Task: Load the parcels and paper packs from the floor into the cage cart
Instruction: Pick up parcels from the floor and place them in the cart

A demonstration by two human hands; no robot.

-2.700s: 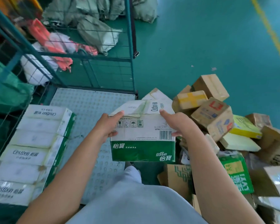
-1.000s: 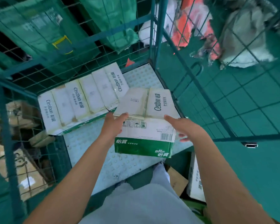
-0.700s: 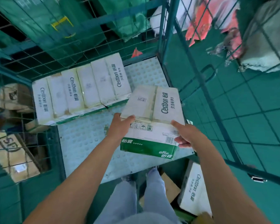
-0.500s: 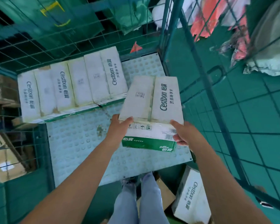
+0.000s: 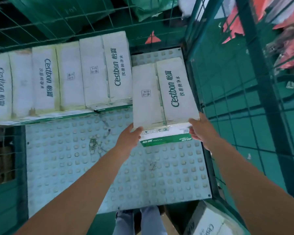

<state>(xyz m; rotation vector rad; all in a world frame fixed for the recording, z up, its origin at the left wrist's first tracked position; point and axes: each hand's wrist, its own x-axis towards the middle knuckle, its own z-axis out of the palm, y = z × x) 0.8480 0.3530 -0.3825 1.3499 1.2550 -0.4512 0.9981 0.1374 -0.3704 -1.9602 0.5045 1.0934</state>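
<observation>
I hold a white and green Cestbon box (image 5: 163,94) out over the far right part of the cage cart floor (image 5: 95,167). My left hand (image 5: 130,138) grips its near left corner and my right hand (image 5: 200,131) grips its near right corner. The box sits low, next to a row of three like boxes (image 5: 61,78) that line the cart's far side. Whether it rests on the floor I cannot tell.
Green wire mesh walls (image 5: 231,92) close the cart at the back, left and right. Green sacks lie behind the back mesh, red and white bags (image 5: 278,31) beyond the right one. Another Cestbon box (image 5: 209,226) lies on the ground by my feet.
I turned from the floor pile to the cart and carried the box forward and down, from above the cart's near edge to beside the row of boxes.
</observation>
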